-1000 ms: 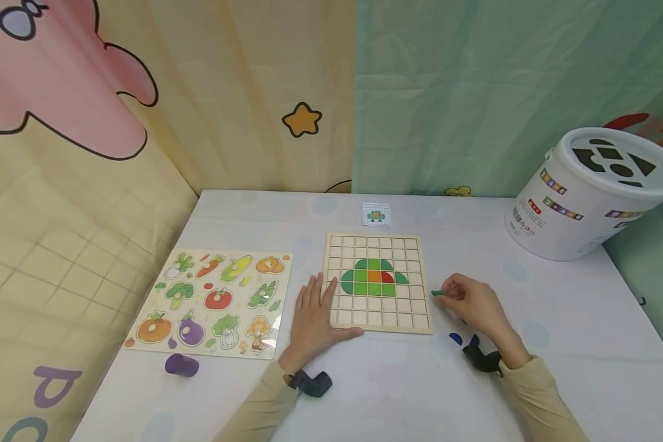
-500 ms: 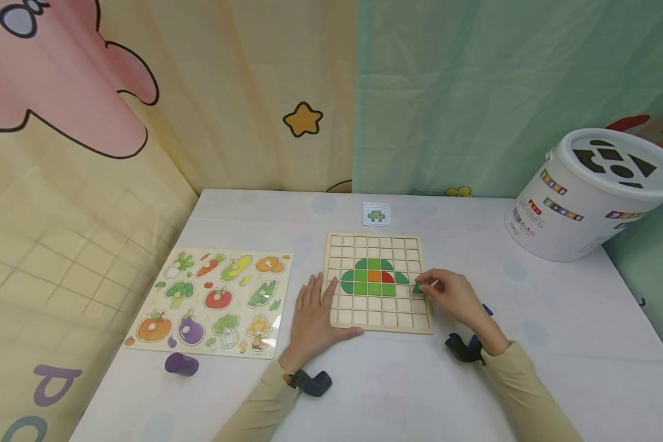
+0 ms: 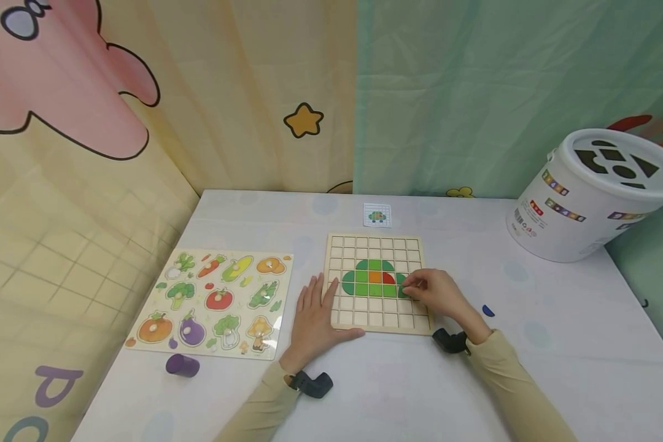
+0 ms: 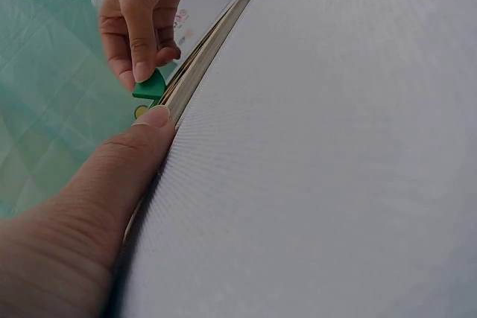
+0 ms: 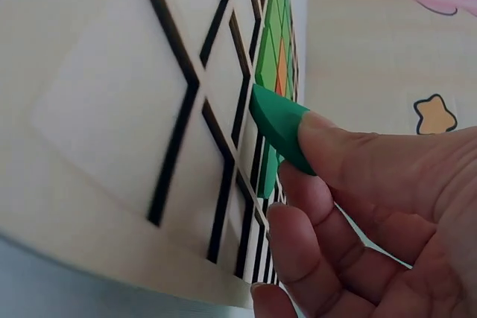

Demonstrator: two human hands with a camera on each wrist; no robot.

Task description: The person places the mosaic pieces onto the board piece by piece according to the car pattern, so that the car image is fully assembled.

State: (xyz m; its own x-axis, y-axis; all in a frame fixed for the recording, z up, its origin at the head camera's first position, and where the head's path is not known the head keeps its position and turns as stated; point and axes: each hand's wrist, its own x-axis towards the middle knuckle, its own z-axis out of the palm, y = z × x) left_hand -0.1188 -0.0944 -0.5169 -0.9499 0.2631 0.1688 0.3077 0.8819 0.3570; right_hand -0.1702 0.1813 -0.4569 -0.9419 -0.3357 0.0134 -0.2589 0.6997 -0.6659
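A wooden grid board [image 3: 364,313] lies on the table, with green, orange and red tiles [image 3: 374,276] set in its middle cells. My right hand [image 3: 436,293] is over the board's right side. Between thumb and finger it pinches a dark green quarter-round tile [image 5: 279,123], tilted above the cells beside the set tiles. My left hand [image 3: 314,316] lies spread with straight fingers on the board's left edge. Its thumb [image 4: 123,158] rests along the front edge in the left wrist view. How deep the held tile sits is hidden in the head view.
A vegetable puzzle board [image 3: 210,301] lies at the left, with a purple cylinder [image 3: 182,366] in front. Behind the grid board is a small picture card [image 3: 377,215]. A white bucket [image 3: 580,202] stands at the back right. One blue piece [image 3: 488,310] lies right of my right hand.
My right hand has moved left from the table beside the board to over the grid, carrying the green tile. The left hand has stayed in place.
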